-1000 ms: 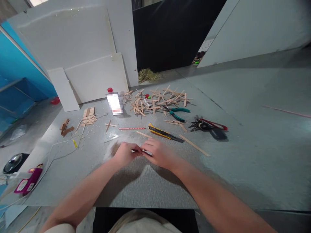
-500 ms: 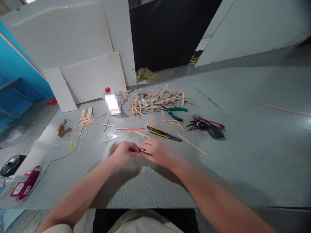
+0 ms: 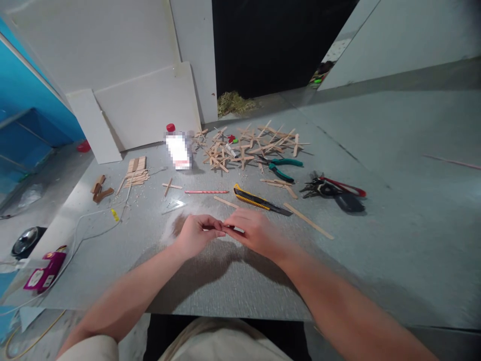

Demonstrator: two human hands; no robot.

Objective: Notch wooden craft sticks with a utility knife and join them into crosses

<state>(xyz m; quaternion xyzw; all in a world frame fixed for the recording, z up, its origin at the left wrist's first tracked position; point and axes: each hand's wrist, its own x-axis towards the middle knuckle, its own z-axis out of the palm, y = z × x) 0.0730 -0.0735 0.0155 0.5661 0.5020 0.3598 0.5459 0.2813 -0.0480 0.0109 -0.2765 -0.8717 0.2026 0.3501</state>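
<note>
My left hand (image 3: 199,234) and my right hand (image 3: 257,231) meet above the table's near part, fingertips pinched together. Whatever lies between the fingers is too small and covered to make out. Just beyond my right hand is a yellow and black utility knife (image 3: 259,202) with its blade end pointing right. A thin wooden stick (image 3: 224,201) lies beside it, and a longer wooden strip (image 3: 310,221) is to the right. Past my left hand are a clear set square (image 3: 174,206), a red pencil (image 3: 206,191) and two crossed sticks (image 3: 171,187). A pale fuzzy patch (image 3: 171,226) shows beside that hand.
Many joined wooden sticks (image 3: 246,149) spread across the back, with green-handled pliers (image 3: 287,163) at their edge. A bunch of keys (image 3: 317,185) lies right. A red-capped bottle (image 3: 178,155), stacked sticks (image 3: 136,173) and a white cable (image 3: 77,225) are on the left.
The view has shifted slightly, so the tabletop things appear higher and further right. My hands stay pinched together, with the right hand's fingers drawn a little closer over the left fingertips.
</note>
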